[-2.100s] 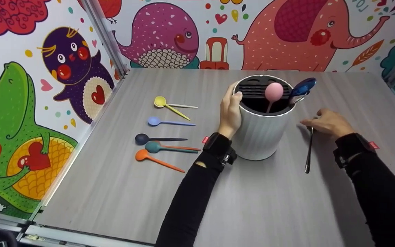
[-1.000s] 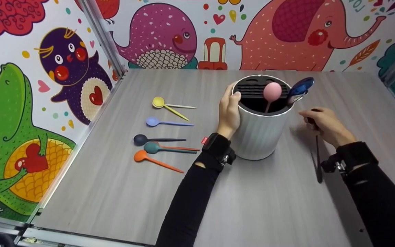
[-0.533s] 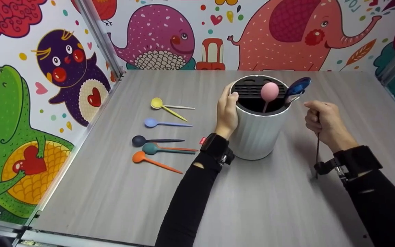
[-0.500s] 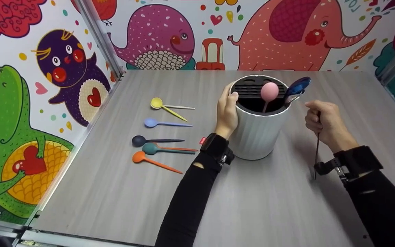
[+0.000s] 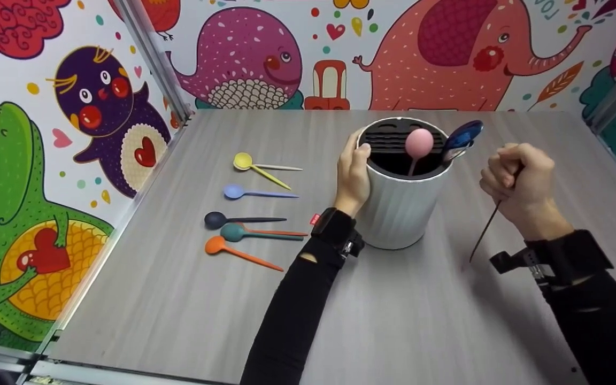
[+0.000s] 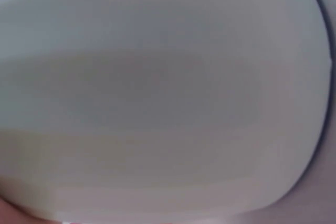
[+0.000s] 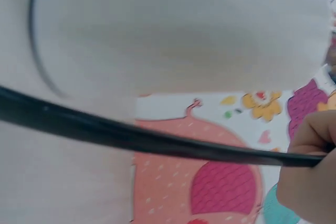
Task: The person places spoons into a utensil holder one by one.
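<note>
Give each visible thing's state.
Holder: upright, held by left hand
Dark utensil: tilted, in right hand
Pink spoon: in holder
Blue spoon: in holder, leaning
Silvery item: unclear
Yellow spoon: over white spoon
Lilac spoon: flat
Navy spoon: flat
Teal spoon: over red spoon
Orange spoon: flat

One left hand (image 5: 353, 179) and one right hand (image 5: 522, 184), two black wristbands (image 5: 333, 225) between them, work at one table (image 5: 169, 321) among seven loose spoons (image 5: 233, 192), one thin dark utensil (image 7: 131, 136) and one white utensil holder (image 5: 401, 214) showing at least two pieces, one pink spoon (image 5: 419, 143) and one blue-headed utensil (image 5: 464, 136).
</note>
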### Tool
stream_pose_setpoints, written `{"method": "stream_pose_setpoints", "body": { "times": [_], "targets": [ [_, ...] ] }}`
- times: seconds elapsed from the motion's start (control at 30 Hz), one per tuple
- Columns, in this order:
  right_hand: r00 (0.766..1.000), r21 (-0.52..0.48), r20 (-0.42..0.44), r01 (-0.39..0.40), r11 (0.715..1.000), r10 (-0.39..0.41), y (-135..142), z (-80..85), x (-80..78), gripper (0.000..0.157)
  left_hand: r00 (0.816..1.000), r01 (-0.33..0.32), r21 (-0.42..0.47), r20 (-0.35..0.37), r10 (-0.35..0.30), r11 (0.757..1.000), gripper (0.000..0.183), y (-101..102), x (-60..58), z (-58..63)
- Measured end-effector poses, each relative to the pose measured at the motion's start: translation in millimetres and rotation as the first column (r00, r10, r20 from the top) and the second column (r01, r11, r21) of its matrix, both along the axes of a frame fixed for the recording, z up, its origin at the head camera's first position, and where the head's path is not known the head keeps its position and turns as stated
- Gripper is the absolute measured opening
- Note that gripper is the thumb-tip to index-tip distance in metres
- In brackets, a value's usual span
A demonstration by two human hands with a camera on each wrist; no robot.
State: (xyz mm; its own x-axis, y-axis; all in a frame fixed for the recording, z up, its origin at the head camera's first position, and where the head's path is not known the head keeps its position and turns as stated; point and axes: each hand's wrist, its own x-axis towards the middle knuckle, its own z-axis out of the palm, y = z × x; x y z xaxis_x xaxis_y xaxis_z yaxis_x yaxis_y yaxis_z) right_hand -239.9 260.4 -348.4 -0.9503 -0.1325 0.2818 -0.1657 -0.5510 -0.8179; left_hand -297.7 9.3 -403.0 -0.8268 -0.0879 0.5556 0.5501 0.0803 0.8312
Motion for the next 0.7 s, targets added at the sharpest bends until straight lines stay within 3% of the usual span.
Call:
{"method": "stream_pose_setpoints", "body": {
  "times": [0.1,0.4,0.7],
  "targets": [
    [0.997,-0.060,-0.061,-0.060,0.996,0.056,-4.7,12.6,3.9,0.045,1.000,0.005,0.003,-0.006,-0.005,1.000,0.061,0.4,0.0,0.7],
    [0.979,-0.094,-0.173,-0.127,0.987,0.110,-17.2,44.9,14.8,0.045,1.000,0.002,-0.006,0.000,-0.002,1.000,0.062,1.7,-0.5,1.0],
    [0.971,-0.127,-0.225,-0.109,0.986,0.078,-31.6,76.9,25.1,0.043,1.000,0.009,0.000,0.009,-0.009,1.000,0.061,-0.3,0.4,1.5]
  ]
}}
